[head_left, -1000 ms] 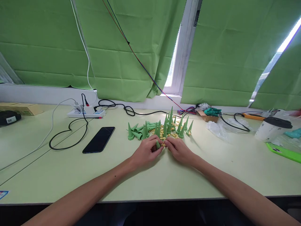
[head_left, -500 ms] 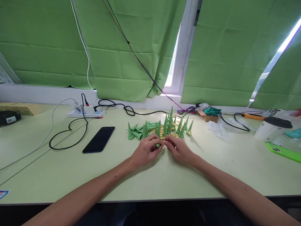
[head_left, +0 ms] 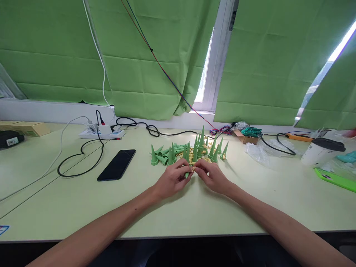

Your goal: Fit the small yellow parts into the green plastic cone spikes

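My left hand (head_left: 175, 177) is closed on a green cone (head_left: 187, 174), most of which its fingers hide. Close against it, my right hand (head_left: 210, 175) pinches a small yellowish piece (head_left: 194, 168) at the cone's end; its exact shape is too small to tell. Right behind my hands several green cones (head_left: 200, 144) stand upright on their wider bases. More green cones (head_left: 164, 157) lie on their sides to the left. Small yellow pieces (head_left: 205, 159) are scattered among the standing cones.
A black phone (head_left: 116, 165) lies left of my hands. Cables (head_left: 80, 176) run to a power strip (head_left: 111, 134) at the back. On the right are clear plastic bags (head_left: 257, 152), a lidded paper cup (head_left: 319, 155), a green phone case (head_left: 335, 180) and a small cardboard box (head_left: 246, 138).
The green cone in my left hand has turned, its visible end now pointing more downward. Both hands stay close together in nearly the same place.
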Available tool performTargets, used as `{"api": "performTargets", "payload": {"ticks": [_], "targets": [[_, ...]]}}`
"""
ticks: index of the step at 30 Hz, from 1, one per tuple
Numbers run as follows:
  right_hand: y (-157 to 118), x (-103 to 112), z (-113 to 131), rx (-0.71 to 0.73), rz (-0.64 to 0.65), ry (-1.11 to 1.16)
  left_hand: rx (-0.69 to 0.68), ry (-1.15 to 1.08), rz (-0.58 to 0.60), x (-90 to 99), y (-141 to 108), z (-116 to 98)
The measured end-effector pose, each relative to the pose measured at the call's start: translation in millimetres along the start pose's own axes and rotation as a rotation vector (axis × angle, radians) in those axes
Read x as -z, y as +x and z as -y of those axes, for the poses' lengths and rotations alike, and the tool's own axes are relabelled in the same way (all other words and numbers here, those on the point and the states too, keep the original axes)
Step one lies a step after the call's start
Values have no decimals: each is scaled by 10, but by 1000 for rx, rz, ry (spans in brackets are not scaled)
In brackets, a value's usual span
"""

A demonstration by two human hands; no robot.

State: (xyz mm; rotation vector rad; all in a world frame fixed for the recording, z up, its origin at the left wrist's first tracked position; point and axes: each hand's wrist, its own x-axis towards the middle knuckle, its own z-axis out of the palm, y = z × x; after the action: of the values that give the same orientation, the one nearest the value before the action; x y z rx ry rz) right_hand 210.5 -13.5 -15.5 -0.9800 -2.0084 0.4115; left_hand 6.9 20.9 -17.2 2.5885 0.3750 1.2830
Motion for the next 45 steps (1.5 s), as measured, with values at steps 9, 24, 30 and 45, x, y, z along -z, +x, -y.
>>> {"api": "performTargets", "payload": {"ticks": [9, 24, 30, 45], "targets": [[-9, -4, 4, 6, 4, 4, -11, 19, 16, 13, 16, -27], [-14, 9, 33, 13, 8, 9, -27, 37, 33, 25, 27, -39], [-2, 21, 40, 8, 10, 3, -42, 57, -1, 4, 25, -30], [5, 17, 18, 31, 0, -30, -47, 97, 6, -7, 20, -30]]}}
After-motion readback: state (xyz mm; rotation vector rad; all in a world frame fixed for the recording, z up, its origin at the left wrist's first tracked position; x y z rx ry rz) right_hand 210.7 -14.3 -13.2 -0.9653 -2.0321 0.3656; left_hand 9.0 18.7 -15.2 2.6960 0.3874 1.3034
